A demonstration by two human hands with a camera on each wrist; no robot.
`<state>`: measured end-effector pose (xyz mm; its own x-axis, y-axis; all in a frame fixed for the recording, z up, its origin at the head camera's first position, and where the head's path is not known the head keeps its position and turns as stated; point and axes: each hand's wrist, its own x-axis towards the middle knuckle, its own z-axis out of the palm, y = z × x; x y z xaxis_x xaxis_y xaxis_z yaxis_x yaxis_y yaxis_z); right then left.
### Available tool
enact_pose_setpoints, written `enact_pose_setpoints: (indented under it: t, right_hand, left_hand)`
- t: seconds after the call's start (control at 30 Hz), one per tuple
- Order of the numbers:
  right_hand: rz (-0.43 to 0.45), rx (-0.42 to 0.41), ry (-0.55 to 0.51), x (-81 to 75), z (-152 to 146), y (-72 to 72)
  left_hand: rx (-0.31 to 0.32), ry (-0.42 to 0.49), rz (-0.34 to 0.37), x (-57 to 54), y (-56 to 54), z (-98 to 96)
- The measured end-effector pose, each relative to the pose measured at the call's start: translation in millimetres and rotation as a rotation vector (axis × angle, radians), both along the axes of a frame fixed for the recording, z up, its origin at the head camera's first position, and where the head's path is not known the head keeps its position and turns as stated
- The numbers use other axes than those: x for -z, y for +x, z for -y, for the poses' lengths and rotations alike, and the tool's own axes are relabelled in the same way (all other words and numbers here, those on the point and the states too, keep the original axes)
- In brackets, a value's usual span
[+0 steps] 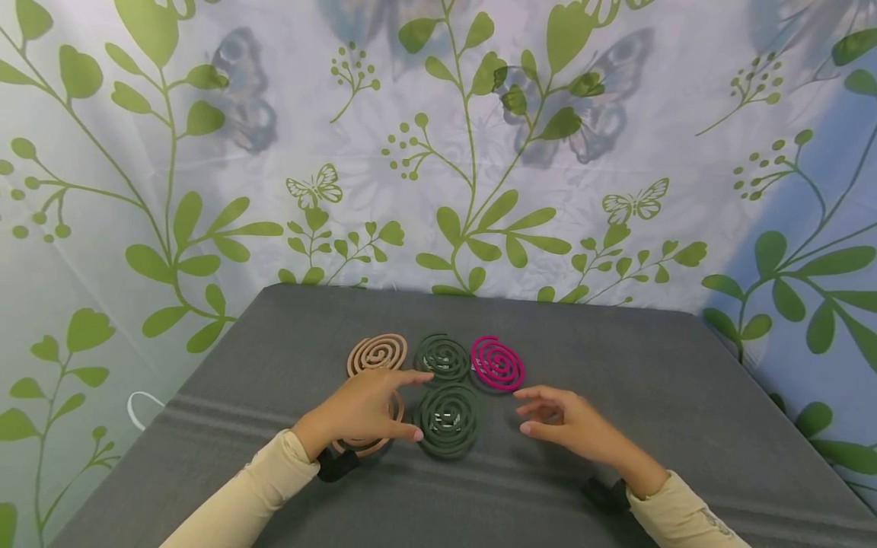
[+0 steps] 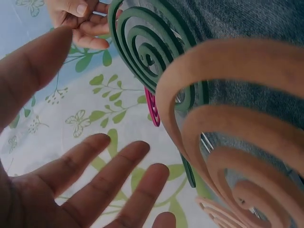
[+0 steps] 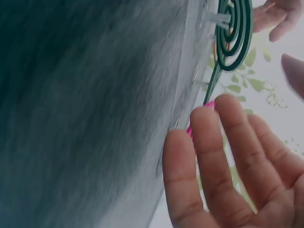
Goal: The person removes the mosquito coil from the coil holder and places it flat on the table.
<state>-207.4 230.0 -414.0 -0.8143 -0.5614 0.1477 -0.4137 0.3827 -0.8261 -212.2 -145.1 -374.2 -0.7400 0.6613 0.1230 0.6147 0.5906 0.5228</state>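
Several spiral mosquito coils stand together on a grey cloth. Tan ones are at left, a far one (image 1: pixel 377 355) and a near one (image 2: pixel 256 54). Two green ones occupy the middle, a far coil (image 1: pixel 444 352) and a near coil (image 1: pixel 448 438); a pink coil (image 1: pixel 498 363) is at the far right. My left hand (image 1: pixel 366 403) hovers over the near tan coil, hiding part of it, thumb and fingers spread with nothing between them. To the right of the near green coil, my right hand (image 1: pixel 565 421) is held in the air, fingers relaxed, its palm bare in the right wrist view.
Small clear stands (image 1: pixel 447 418) show at the coils' centres. The grey cloth-covered table (image 1: pixel 617 365) reaches back to a hanging curtain (image 1: pixel 384 190) printed with green leaves and butterflies. A white loop (image 1: pixel 140 407) lies beyond the table's left edge.
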Motion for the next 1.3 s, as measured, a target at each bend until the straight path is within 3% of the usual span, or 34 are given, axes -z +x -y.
enact_pose_setpoints:
  t: [0.43, 0.77, 1.07, 1.3]
  right_hand:
    - [-0.004, 0.045, 0.023, 4.1, 23, -1.1]
    - [0.009, 0.043, 0.032, 7.7, 38, -3.3]
    - [0.041, 0.045, 0.060, 6.9, 55, -5.6]
    - [0.068, 0.046, 0.065, 7.9, 63, -9.7]
  left_hand:
    - [-0.022, -0.063, 0.014, 5.8, -2.6, -8.0]
    - [-0.055, -0.173, -0.090, 10.9, -2.7, -13.0]
    - [-0.124, -0.226, -0.009, 11.6, -1.2, -18.4]
    - [-0.141, -0.250, 0.006, 12.3, -2.3, -19.7]
